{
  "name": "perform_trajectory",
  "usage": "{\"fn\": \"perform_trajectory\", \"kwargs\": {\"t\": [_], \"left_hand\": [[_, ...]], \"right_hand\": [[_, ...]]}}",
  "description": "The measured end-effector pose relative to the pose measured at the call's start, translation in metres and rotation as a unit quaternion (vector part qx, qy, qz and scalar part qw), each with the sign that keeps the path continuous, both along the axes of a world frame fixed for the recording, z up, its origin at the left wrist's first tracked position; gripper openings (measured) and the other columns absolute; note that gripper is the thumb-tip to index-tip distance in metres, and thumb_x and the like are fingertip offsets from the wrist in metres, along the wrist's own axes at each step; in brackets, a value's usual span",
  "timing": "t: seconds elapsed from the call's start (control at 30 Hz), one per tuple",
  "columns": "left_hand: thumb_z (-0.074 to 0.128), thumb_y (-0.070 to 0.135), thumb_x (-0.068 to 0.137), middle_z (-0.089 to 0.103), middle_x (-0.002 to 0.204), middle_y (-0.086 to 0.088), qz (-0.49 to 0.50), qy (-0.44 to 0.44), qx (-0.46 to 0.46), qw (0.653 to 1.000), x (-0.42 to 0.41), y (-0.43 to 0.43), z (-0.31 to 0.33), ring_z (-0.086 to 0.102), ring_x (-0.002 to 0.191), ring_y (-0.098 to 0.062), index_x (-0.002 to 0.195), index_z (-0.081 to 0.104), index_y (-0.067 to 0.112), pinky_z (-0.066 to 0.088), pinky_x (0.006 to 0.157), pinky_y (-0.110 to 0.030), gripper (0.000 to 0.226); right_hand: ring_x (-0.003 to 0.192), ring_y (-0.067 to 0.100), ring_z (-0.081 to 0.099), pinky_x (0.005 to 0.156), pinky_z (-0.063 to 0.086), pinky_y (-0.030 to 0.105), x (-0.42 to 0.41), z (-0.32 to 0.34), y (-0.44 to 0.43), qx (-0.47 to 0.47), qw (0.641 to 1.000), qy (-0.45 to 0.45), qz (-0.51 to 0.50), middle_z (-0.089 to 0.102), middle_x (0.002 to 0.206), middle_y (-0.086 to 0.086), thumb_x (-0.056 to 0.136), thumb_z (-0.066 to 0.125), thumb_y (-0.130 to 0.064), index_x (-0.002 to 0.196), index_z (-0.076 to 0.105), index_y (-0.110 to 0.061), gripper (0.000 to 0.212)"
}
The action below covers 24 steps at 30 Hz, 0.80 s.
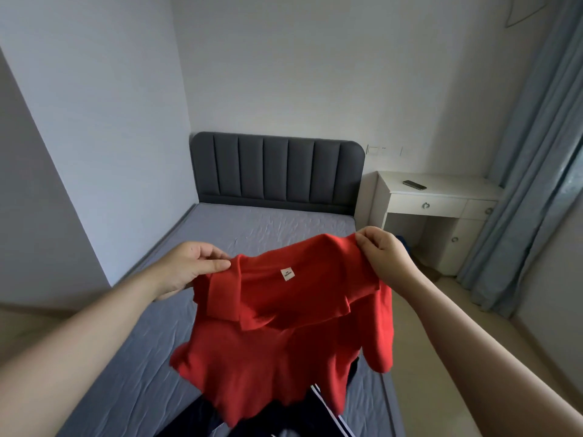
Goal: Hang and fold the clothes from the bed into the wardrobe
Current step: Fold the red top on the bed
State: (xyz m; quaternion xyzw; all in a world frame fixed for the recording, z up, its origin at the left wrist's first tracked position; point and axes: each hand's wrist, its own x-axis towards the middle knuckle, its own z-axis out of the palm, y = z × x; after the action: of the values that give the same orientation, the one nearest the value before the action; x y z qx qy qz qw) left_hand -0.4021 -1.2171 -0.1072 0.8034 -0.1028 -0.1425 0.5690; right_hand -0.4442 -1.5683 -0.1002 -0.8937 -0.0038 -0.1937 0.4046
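- Left hand pinches the left shoulder of a red knit collared shirt, thumb on top, fingers curled under the fabric.
- Right hand pinches the right shoulder of the shirt, fingers curled round the edge.
- Shirt is held up in the air between both hands, above the bed's near end, collar side up, body hanging down loose and wrinkled.
- Small white label shows inside the neck.
- Dark navy garment with white side stripes lies on the bed under the hanging shirt, partly hidden by it.
- Bed with grey-blue fitted sheet, creased; the part beyond the hands bare.
- Dark grey padded headboard with vertical channels stands against the far wall.
- White desk with drawers and round ring pulls stands just beside the headboard on the right.
- Dark flat phone-like device lies on the desk top.
- Light blue curtains hang at the right edge.
- Wall switch plates above the desk.
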Motion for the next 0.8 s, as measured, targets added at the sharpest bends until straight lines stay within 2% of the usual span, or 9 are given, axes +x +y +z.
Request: {"fn": "perform_trajectory", "kwargs": {"t": [0.1,0.2,0.3,0.37,0.43,0.5,0.63,0.73,0.8], "left_hand": [[0.068,0.002,0.084,0.073,0.101,-0.011,-0.030,-0.006,0.066,0.997,0.004,-0.004,-0.001,0.067,0.091,-0.017,0.104,0.070,0.007,0.051,0.081,-0.024,0.021],[0.067,0.007,0.086,0.074,0.097,-0.011,-0.069,0.027,0.124,0.990,0.002,-0.008,-0.003,0.069,0.089,-0.021,0.101,0.072,0.007,0.052,0.083,-0.031,0.016],[0.064,0.009,0.088,0.073,0.097,-0.011,-0.050,0.052,0.059,0.996,-0.003,-0.020,-0.009,0.067,0.085,-0.019,0.100,0.070,0.006,0.052,0.077,-0.028,0.013],[0.062,0.008,0.090,0.071,0.093,-0.007,-0.026,0.028,0.000,0.999,-0.007,-0.031,-0.013,0.066,0.084,-0.014,0.098,0.068,0.008,0.052,0.078,-0.025,0.010],[0.061,0.007,0.090,0.068,0.086,-0.003,-0.007,-0.003,-0.043,0.999,-0.012,-0.043,-0.015,0.064,0.077,-0.010,0.094,0.066,0.010,0.052,0.071,-0.020,0.007],[0.059,0.007,0.091,0.065,0.083,-0.004,0.014,-0.021,-0.085,0.996,-0.018,-0.054,-0.016,0.060,0.073,-0.012,0.091,0.065,0.011,0.050,0.067,-0.022,0.006],[0.059,0.017,0.093,0.065,0.084,-0.007,0.024,-0.088,-0.034,0.995,-0.029,-0.074,-0.025,0.056,0.078,-0.019,0.093,0.065,0.005,0.044,0.076,-0.033,0.014],[0.065,0.021,0.089,0.071,0.085,-0.007,0.041,-0.110,-0.009,0.993,-0.039,-0.080,-0.029,0.062,0.079,-0.016,0.090,0.069,0.009,0.047,0.081,-0.033,0.013],[0.072,0.023,0.083,0.074,0.084,-0.007,0.027,-0.098,0.019,0.995,-0.043,-0.074,-0.028,0.064,0.077,-0.013,0.085,0.072,0.012,0.048,0.080,-0.029,0.011]], "right_hand": [[0.052,-0.004,0.050,0.050,0.038,0.011,-0.011,-0.003,-0.011,0.027,0.999,0.009,0.016,0.060,0.060,-0.010,0.094,0.059,-0.032,0.075,0.067,-0.018,0.025],[0.051,-0.005,0.052,0.050,0.040,0.008,-0.021,-0.004,-0.024,0.053,0.998,0.018,0.033,0.064,0.058,-0.014,0.091,0.064,-0.032,0.073,0.069,-0.022,0.021],[0.049,-0.004,0.047,0.049,0.036,0.008,-0.028,-0.007,-0.035,0.044,0.999,0.006,0.019,0.058,0.054,-0.017,0.092,0.063,-0.028,0.072,0.065,-0.021,0.021],[0.050,-0.002,0.044,0.050,0.035,0.010,-0.033,-0.010,-0.042,0.032,0.999,0.010,0.017,0.054,0.055,-0.015,0.093,0.061,-0.026,0.073,0.061,-0.019,0.020],[0.052,-0.002,0.043,0.051,0.034,0.012,-0.038,-0.015,-0.050,0.039,0.999,0.013,0.012,0.053,0.059,-0.012,0.094,0.059,-0.024,0.076,0.060,-0.018,0.019],[0.055,0.000,0.043,0.053,0.035,0.016,-0.044,-0.020,-0.055,0.047,0.999,0.014,-0.005,0.053,0.062,-0.009,0.095,0.056,-0.023,0.078,0.060,-0.015,0.019],[0.059,0.009,0.047,0.058,0.039,0.027,-0.054,-0.031,-0.058,0.064,0.997,0.044,0.000,0.055,0.064,-0.002,0.096,0.056,-0.034,0.080,0.063,-0.010,0.029],[0.061,0.017,0.054,0.061,0.043,0.031,-0.063,-0.029,-0.066,0.145,0.980,0.121,0.067,0.063,0.069,0.005,0.077,0.065,-0.057,0.081,0.070,-0.011,0.047],[0.063,0.016,0.064,0.063,0.052,0.030,-0.068,-0.029,-0.073,0.110,0.970,0.192,0.102,0.072,0.073,0.003,0.069,0.070,-0.059,0.079,0.074,-0.019,0.041]]}}
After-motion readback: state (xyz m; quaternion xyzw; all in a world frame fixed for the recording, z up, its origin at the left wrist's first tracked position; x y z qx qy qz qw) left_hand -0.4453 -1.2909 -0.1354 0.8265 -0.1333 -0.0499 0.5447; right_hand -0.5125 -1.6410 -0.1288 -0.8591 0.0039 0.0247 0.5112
